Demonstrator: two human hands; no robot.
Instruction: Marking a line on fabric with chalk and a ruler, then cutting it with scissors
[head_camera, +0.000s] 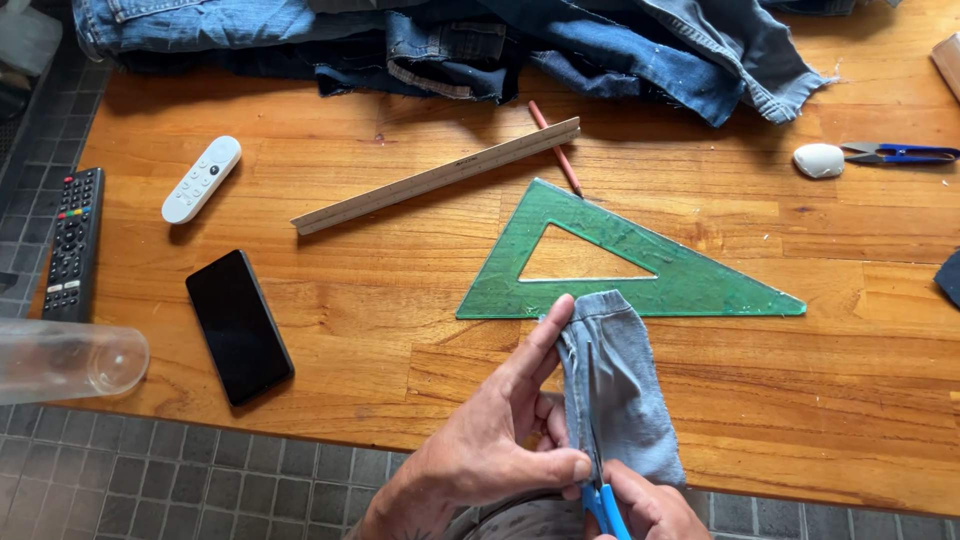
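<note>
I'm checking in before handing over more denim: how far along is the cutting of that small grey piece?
A small denim strip is already separate from the jeans pile. In hand: the left hand pinches its edge while the right hand runs blue-handled scissors up it. The blades sit near the lower end, so most of the edge looks uncut.

A black rectangular phone (239, 327) lies left on the table, its screen dark.
</note>
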